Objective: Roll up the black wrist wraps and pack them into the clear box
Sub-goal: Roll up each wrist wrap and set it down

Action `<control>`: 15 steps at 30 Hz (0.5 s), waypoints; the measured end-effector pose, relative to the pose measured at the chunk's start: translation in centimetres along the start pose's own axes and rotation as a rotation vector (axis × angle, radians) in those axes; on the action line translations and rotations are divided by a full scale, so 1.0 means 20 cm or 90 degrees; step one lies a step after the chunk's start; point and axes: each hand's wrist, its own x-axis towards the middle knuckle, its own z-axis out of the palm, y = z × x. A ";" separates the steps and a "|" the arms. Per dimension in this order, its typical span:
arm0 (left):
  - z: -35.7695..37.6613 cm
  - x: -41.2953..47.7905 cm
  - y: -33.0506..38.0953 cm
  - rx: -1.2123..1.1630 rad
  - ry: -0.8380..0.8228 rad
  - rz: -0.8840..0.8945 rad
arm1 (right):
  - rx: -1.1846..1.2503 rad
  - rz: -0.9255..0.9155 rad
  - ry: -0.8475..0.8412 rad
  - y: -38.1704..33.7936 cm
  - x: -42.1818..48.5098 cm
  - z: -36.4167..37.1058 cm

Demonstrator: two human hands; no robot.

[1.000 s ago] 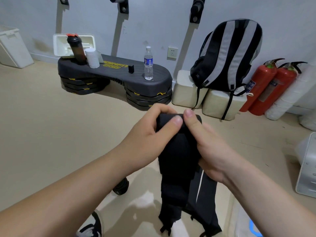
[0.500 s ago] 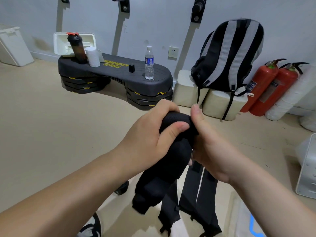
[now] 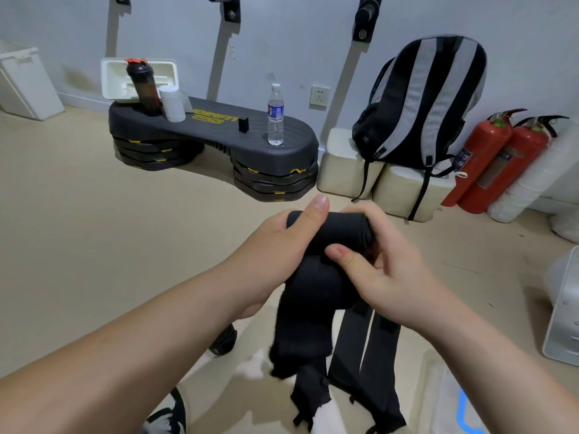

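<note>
Over the floor [image 3: 94,245], in the head view, the left hand [image 3: 272,255] and right hand [image 3: 388,280] are both holding one wrap [image 3: 332,228], whose top is sitting between them as a short, thick roll. The left fingers [image 3: 315,213] are curling round the roll's left end, with the thumb lying across its top. The right fingers [image 3: 340,255] are clamping the right end, with the thumb pressing in just beneath the roll. Both hands are therefore gripping cloth, and neither is idling.

Rolling is looking only partly done, by my judgement. A long tail [image 3: 310,327] is hanging loose from under the roll, between the wrists, down to a frayed end near a shoe [image 3: 169,415]. Just to its right, two flat straps [image 3: 369,355] are hanging from under the right hand. I cannot tell whether they belong to this wrap or to a second one.

Packing is not yet beginning. A pale translucent thing with a blue mark [image 3: 460,405], at the lower right edge, may be the box, though too little is showing to say, and nothing black is lying in it. A step [image 3: 219,133] carrying a bottle [image 3: 275,117], and a backpack [image 3: 423,98], are standing well apart by the wall.
</note>
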 end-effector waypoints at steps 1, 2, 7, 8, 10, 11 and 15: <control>0.00 0.00 0.01 -0.005 0.002 0.017 | 0.033 0.012 0.003 0.00 0.00 0.00; -0.01 0.00 0.01 -0.005 0.016 0.042 | 0.104 0.035 0.000 -0.01 0.01 0.01; -0.01 -0.02 0.00 0.077 0.089 0.175 | 0.272 0.181 -0.014 -0.02 0.03 0.04; -0.01 -0.03 0.00 0.100 0.087 0.207 | 0.278 0.198 -0.029 -0.02 0.04 0.05; -0.01 -0.05 0.00 0.146 0.077 0.269 | 0.320 0.232 -0.052 -0.03 0.04 0.06; -0.01 -0.05 0.00 0.177 0.077 0.300 | 0.344 0.238 -0.056 -0.04 0.04 0.06; -0.03 -0.04 -0.01 0.272 0.070 0.333 | 0.416 0.212 -0.017 -0.07 0.03 0.05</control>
